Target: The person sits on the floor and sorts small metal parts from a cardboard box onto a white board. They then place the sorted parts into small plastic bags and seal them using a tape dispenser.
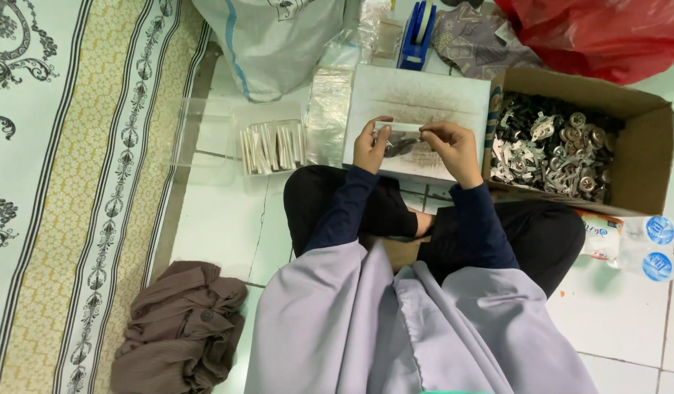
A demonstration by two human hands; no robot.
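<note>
Fingers of both the left hand [371, 144] and the right hand [448, 148] pinch one small clear plastic packet [400, 127] above one white foam board [416, 102], between one clear tray of filled packets [270, 147] and one cardboard box of metal parts [647, 138], on the tiled floor [227, 226].

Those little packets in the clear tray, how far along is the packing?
Done: a row of filled packets stands in the clear tray. In hand: the left hand and right hand hold one small packet between them. Left: the cardboard box holds many metal parts.
</note>
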